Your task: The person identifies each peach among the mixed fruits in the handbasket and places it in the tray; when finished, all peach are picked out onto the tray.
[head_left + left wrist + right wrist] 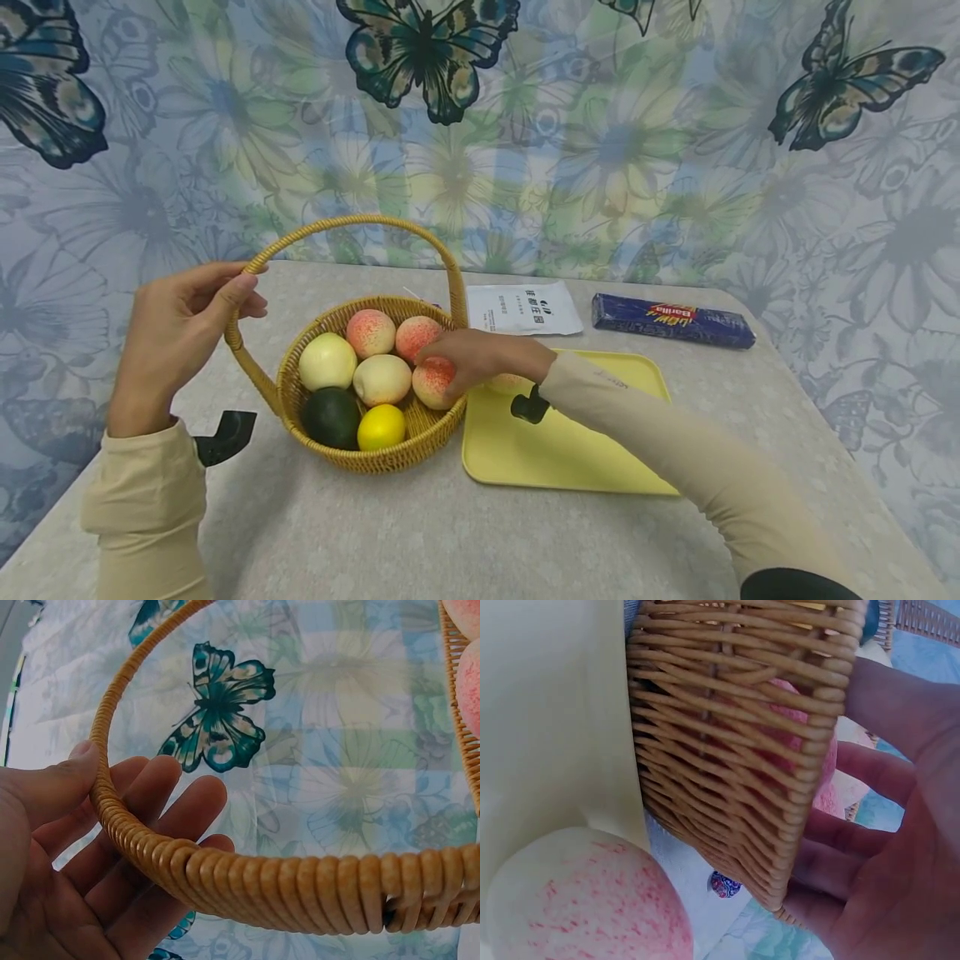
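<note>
On my feed's far left, the left hand (177, 327) pinched the wicker basket's handle (360, 220) between thumb and fingers, low on its left side; the handle arched across to the right. Below it stood the wicker basket (375, 461), loaded with fruit. The peach (431, 385) that mattered sat at the basket's right end, just inside the rim, so the right hand (480, 358) was much the nearer; the left was across the full width of the basket from it. I saw the right hand's fingers and thumb curled round that peach, reaching in over the right rim. It looked round, and I could make out no long axis. The yellow tray (577, 454) lay just to the right of the basket, under the right forearm.

I counted, left to right: in the basket, two pale yellow fruits (327, 362) whose kind I couldn't settle, one dark green avocado (331, 418), one lemon (382, 427), and three red-flecked peaches, the held one included; then one more peach (592, 900) on the tray, one white printed packet (517, 310) behind, and one blue Barilla pasta packet (672, 322) at the right.
</note>
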`<state>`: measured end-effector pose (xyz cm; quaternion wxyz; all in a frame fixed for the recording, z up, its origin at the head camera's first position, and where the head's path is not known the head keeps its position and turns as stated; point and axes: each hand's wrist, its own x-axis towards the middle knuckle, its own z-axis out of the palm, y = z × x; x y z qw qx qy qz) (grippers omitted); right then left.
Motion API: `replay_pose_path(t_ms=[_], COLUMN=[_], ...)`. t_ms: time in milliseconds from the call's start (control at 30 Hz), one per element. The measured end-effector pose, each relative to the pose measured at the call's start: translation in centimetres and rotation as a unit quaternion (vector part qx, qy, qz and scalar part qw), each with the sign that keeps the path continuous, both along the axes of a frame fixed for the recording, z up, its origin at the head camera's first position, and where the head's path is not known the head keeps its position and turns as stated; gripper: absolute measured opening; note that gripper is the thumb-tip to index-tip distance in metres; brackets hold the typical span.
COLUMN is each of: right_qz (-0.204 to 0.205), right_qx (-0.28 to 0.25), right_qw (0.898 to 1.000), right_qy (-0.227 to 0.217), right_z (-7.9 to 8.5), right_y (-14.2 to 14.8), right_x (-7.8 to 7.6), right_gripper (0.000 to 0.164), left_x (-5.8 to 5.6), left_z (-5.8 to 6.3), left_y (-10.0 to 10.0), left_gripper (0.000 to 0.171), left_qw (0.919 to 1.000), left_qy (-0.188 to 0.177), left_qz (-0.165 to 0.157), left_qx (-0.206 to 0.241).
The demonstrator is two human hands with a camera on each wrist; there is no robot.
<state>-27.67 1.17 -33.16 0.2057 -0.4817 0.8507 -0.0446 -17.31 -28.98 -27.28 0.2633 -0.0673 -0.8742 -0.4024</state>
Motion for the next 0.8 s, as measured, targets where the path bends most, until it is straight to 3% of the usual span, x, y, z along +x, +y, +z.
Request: replay_pose_path(t_ms=[367,800], right_qz=[-0.019,0.012], right_qx=[0.056,0.021], right_qw=[0.998,0.999], right_qy=[0.022,0.029], right_z=[0.08,-0.65], right_y=[-0.83,-0.45], right_x=[0.14,-0.54], right_gripper=[0.071,0.065], left_x=[-0.02,-0.05], left_z=[-0.11,-0.12], left_y=[-0.03,-0.04], left_gripper=[0.027,0.028], left_qw=[1.0,1.0], left_qy=[0.003,0.007], left_qz=[0.0,-0.001], left_qx=[-0.002,-0.002])
